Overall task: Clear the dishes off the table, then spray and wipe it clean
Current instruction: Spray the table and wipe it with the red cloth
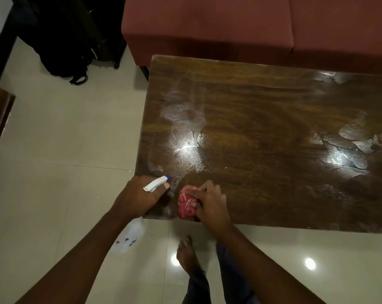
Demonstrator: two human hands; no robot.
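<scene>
Now at the wiping stage, judging by no dishes in view on the tabletop (262, 110) and wet smears (181, 119) toward its left and right ends. Left grip (139, 195) curled round the neck of the spray bottle (156, 183), nozzle pointing over the near left corner, body hanging below the edge. Right grip (210, 202) bunched on the red cloth (186, 204), seemingly pressing it to the wood just beside the nozzle.

To do this well: keep the cloth down under an even palm and sweep in long overlapping passes from this corner toward the far right, following the grain. Chase the streaky patches before drying. Refold to a dry face once soaked. Hold the bottle clear of the stroke, and spray sparingly, only on dry stretches. Mind the far edge beside the sofa (207, 25).
</scene>
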